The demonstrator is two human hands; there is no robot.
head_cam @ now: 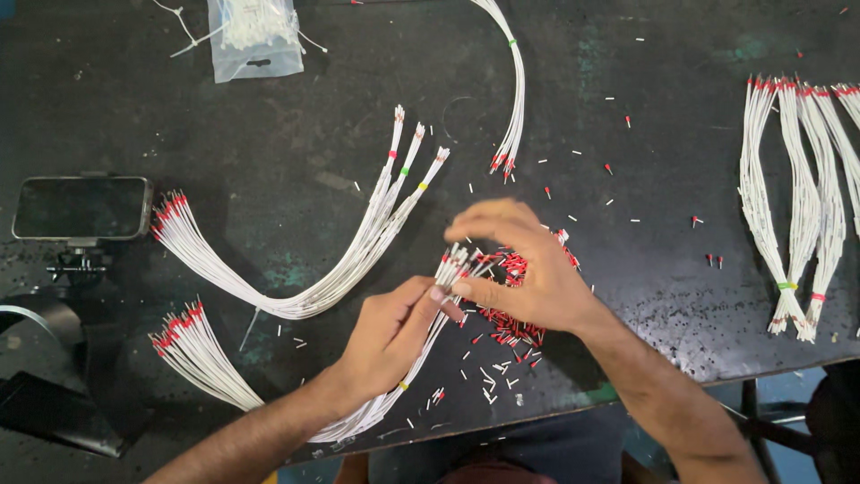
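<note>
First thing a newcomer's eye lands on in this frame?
Dead centre, the left hand and right hand meet over a bundle of white wires, beside a pile of small red ferrules on the dark worktable. Left of them, more white wire bundles fan out with red-tipped ends. At the right edge, finished bundles lie in a row; a phone on a stand sits far left.

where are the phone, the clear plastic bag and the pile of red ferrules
black phone on a stand (82, 207), head view, middle of its dark screen
clear plastic bag of white ties (254, 36), head view, middle of the bag
pile of small red ferrules (511, 330), head view, part below the right hand
</note>
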